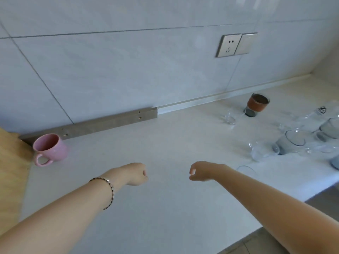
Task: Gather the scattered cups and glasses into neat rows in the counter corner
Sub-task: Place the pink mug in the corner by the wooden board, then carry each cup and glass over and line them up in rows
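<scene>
Reaching out over the counter (165, 140), I have both hands empty; nothing is gathered yet.

Right hand: my right hand (203, 171) hangs above the counter, fingers loosely curled, gripping nothing.

Left hand: my left hand (134, 174), bracelet (110, 189) on the wrist, is half-closed and just as empty.

Nearest glass: a clear glass (245, 170) stands just right of my right hand, partly behind the forearm.

Glass cluster: further right of that hand, clear and grey-tinted glasses (291, 143) sit scattered toward the corner.

Pink mug: the pink mug (50, 149) stands upright, well left of my left hand, handle toward me.

Brown-banded glass: the brown-banded glass (256, 105) stands far beyond my right hand, near the wall.

Judgement: the right hand is closer to the glasses, the left to the mug.
</scene>
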The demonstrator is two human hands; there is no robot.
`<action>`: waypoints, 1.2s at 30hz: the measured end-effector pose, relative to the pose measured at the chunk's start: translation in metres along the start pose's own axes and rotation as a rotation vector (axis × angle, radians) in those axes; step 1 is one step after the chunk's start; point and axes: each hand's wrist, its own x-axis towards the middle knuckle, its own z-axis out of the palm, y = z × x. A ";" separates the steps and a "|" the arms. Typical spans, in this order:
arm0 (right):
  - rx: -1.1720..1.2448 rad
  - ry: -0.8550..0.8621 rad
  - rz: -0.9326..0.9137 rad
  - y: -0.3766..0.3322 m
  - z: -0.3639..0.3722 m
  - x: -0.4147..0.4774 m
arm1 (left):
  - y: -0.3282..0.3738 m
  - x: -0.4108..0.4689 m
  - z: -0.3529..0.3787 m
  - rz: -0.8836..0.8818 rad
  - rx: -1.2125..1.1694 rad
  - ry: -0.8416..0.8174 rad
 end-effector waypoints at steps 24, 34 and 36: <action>-0.176 0.208 -0.052 0.166 0.025 -0.014 | 0.099 0.002 0.040 -0.192 -0.178 0.018; -0.157 0.210 -0.222 -0.013 -0.011 0.033 | -0.051 -0.057 0.021 -0.373 -0.302 0.108; -0.124 0.218 -0.247 -0.062 -0.020 0.048 | -0.083 -0.062 0.015 -0.389 -0.326 0.122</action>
